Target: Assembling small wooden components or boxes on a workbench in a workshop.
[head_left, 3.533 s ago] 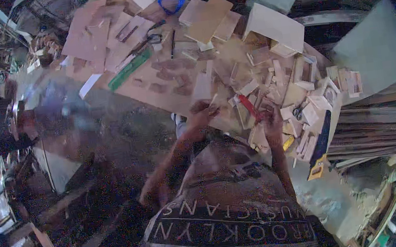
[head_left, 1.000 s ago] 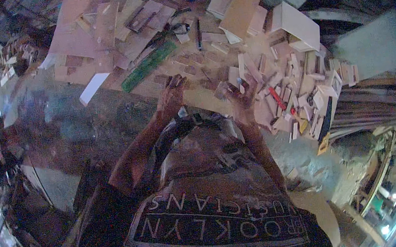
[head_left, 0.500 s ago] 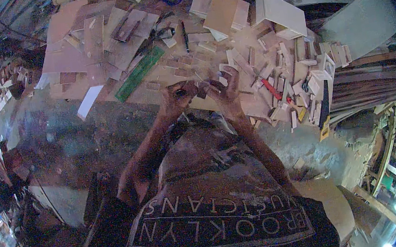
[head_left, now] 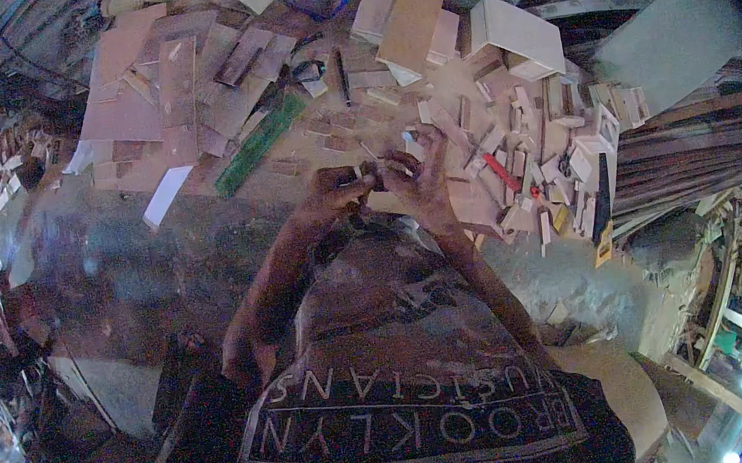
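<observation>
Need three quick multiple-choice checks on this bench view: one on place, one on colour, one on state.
1. Where does the long green ruler-like strip lie relative to the hands?
A. to their left
B. to their right
C. under them

2. What colour is the slim pen-like stick among the small wood offcuts?
A. blue
B. red
C. white

3. How are the left hand and right hand placed?
A. far apart
B. together at a small piece
C. flat on the bench

Answers: 1 A, it lies up-left; 2 B, clearly red; 3 B, fingers meet.
</observation>
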`<move>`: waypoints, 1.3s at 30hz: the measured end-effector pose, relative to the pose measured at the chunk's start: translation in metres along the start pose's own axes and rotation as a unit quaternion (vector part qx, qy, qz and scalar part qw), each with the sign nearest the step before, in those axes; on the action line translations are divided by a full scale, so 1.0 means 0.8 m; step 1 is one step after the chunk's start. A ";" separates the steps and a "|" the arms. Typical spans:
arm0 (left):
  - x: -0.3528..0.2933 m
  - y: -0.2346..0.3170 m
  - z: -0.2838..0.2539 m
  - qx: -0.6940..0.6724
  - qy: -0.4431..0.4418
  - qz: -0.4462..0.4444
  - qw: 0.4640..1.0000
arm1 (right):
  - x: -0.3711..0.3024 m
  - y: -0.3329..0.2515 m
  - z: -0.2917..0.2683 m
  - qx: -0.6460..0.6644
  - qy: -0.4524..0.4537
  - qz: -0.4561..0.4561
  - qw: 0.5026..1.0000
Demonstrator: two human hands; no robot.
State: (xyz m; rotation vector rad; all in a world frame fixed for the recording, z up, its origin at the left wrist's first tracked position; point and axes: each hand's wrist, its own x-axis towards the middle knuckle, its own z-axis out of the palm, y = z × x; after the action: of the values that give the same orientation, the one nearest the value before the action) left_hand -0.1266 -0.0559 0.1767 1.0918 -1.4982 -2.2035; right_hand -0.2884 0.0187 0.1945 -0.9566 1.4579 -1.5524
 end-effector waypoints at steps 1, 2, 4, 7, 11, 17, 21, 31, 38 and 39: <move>-0.002 -0.002 -0.002 -0.053 -0.013 0.013 0.998 | -0.001 -0.003 0.001 0.014 0.001 0.016 1.000; -0.001 -0.002 -0.004 -0.052 -0.015 0.012 0.998 | 0.000 -0.007 0.002 0.028 0.003 0.031 0.999; 0.001 -0.003 -0.007 -0.083 -0.026 0.000 0.996 | 0.002 -0.008 0.005 0.026 0.009 0.040 0.999; 0.006 0.003 -0.006 -0.049 -0.045 0.040 0.997 | 0.005 -0.009 0.001 0.012 0.008 0.030 0.999; 0.003 0.014 -0.010 -0.061 -0.055 -0.010 0.997 | 0.008 -0.004 0.005 -0.002 0.010 0.018 1.000; 0.006 0.011 -0.018 -0.093 -0.067 -0.049 0.992 | 0.011 -0.005 0.012 0.129 0.013 0.074 0.989; 0.011 0.006 -0.022 -0.035 -0.086 -0.007 0.996 | 0.014 -0.001 0.008 0.009 0.006 0.016 1.000; 0.015 -0.003 -0.018 -0.064 -0.089 0.012 0.994 | 0.012 0.010 -0.003 0.041 0.009 0.049 0.998; 0.004 0.014 0.000 -0.046 -0.082 0.012 0.995 | 0.003 0.011 -0.007 0.097 0.057 0.041 0.993; 0.007 0.008 -0.001 -0.104 -0.086 0.007 0.991 | 0.003 0.013 -0.007 0.098 0.055 0.041 0.993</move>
State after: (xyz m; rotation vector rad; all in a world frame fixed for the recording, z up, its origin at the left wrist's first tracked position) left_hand -0.1315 -0.0623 0.1796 0.8428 -1.2955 -2.4314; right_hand -0.2938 0.0182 0.1840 -0.6983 1.3712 -1.6745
